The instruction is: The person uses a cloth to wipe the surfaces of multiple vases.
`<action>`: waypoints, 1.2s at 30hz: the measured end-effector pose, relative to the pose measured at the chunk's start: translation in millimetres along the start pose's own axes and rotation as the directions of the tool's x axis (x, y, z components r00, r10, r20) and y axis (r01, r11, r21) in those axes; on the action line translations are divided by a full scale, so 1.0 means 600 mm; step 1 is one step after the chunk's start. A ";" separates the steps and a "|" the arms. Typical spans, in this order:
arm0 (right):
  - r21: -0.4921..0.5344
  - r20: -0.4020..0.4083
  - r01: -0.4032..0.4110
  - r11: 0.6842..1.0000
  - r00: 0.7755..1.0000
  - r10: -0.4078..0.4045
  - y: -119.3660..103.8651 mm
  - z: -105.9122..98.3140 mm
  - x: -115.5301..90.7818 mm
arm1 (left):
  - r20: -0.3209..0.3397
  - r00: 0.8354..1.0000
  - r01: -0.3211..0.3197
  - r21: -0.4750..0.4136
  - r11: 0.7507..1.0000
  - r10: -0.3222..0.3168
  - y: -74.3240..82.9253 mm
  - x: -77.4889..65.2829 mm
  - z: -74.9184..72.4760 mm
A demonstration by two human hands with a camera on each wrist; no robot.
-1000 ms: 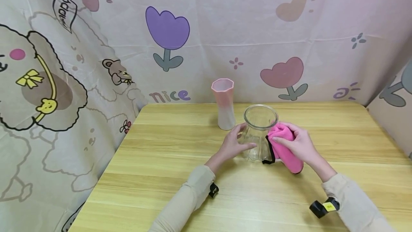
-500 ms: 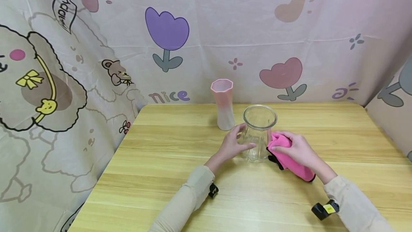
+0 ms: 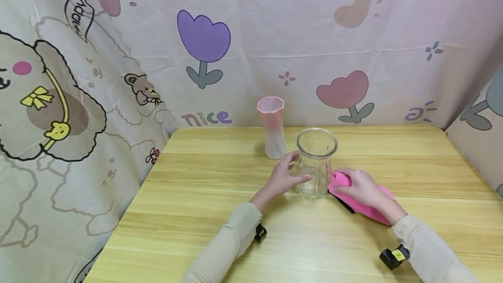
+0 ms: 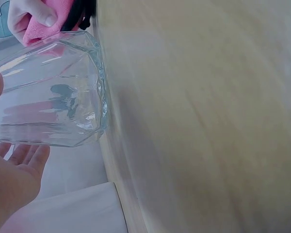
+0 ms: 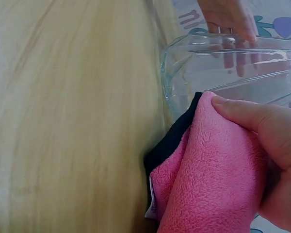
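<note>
A clear glass vase (image 3: 316, 167) with a round rim and ribbed sides stands upright on the wooden table. My left hand (image 3: 284, 176) holds its left side, thumb in front and fingers behind, as the left wrist view also shows through the glass (image 4: 48, 92). My right hand (image 3: 360, 188) grips a folded pink towel (image 5: 213, 165) with black edging. Its thumb pinches the towel's front end, which lies against the lower right side of the vase. The rest of the towel hangs back under the right palm, partly hidden by the hand in the head view.
Just behind and left of the glass vase stands a pink-and-white vase (image 3: 273, 130). The wooden table (image 3: 188, 213) ends at a printed curtain (image 3: 243, 47) at the back. Black camera mounts (image 3: 394, 257) sit at both wrists.
My right hand has slid the towel down the right side of the glass vase, from near its neck to near its base. The left hand and the vase have stayed put.
</note>
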State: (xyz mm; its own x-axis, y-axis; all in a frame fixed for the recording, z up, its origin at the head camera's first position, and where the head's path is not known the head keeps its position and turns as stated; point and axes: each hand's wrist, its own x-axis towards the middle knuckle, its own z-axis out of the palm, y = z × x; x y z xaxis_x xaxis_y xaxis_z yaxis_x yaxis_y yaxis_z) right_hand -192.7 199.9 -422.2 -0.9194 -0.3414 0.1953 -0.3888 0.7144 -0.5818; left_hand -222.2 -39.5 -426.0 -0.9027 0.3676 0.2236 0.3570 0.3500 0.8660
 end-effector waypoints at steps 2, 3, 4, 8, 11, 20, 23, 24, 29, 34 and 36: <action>-0.007 0.003 0.004 1.000 1.000 -0.004 0.001 0.001 0.000 | 0.000 1.000 -0.002 -0.003 1.000 0.002 0.000 0.000 0.000; 0.003 0.003 0.007 1.000 1.000 -0.007 0.002 0.000 0.000 | -0.001 1.000 -0.001 -0.005 1.000 0.001 0.000 0.000 0.000; 0.018 0.003 0.001 1.000 1.000 -0.001 0.002 0.000 0.000 | 0.000 1.000 0.003 -0.007 1.000 -0.003 0.000 0.000 0.000; 0.125 -0.005 -0.005 0.992 1.000 0.006 0.003 -0.008 -0.001 | 0.007 1.000 0.012 -0.008 1.000 -0.012 0.000 0.001 0.001; 0.200 -0.040 -0.014 0.980 0.999 0.023 -0.003 -0.018 0.000 | 0.011 1.000 0.016 -0.004 1.000 -0.016 -0.002 0.002 0.002; 0.338 -0.158 -0.020 0.941 0.984 0.078 -0.036 -0.040 0.014 | 0.000 1.000 -0.002 0.013 1.000 0.002 -0.004 0.002 0.002; 0.396 -0.208 0.001 0.918 0.974 0.089 -0.047 -0.043 0.017 | -0.001 1.000 -0.006 0.015 1.000 0.006 -0.004 0.001 0.001; 0.414 -0.224 0.009 0.910 0.970 0.092 -0.050 -0.044 0.018 | 0.000 1.000 -0.007 0.016 1.000 0.007 -0.004 0.001 0.001; 0.488 -0.289 0.037 0.872 0.950 0.121 -0.059 -0.052 0.016 | 0.004 1.000 -0.010 0.022 1.000 0.010 -0.004 0.002 0.001; 0.563 -0.328 0.055 0.825 0.930 0.162 -0.065 -0.067 0.012 | 0.007 1.000 -0.015 0.024 1.000 0.015 -0.004 0.002 0.001; 0.581 -0.336 0.067 0.811 0.927 0.165 -0.066 -0.074 0.010 | 0.010 1.000 -0.015 0.021 1.000 0.015 -0.004 0.001 0.000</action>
State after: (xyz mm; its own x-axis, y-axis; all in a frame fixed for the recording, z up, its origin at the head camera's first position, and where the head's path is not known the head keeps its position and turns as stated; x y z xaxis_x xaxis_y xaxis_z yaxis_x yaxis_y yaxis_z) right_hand -185.4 196.7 -363.1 -0.9364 0.0065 0.3508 -0.3424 0.2018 -0.9176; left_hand -223.7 -39.9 -427.9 -0.8946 0.3819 0.2320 0.3759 0.3625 0.8528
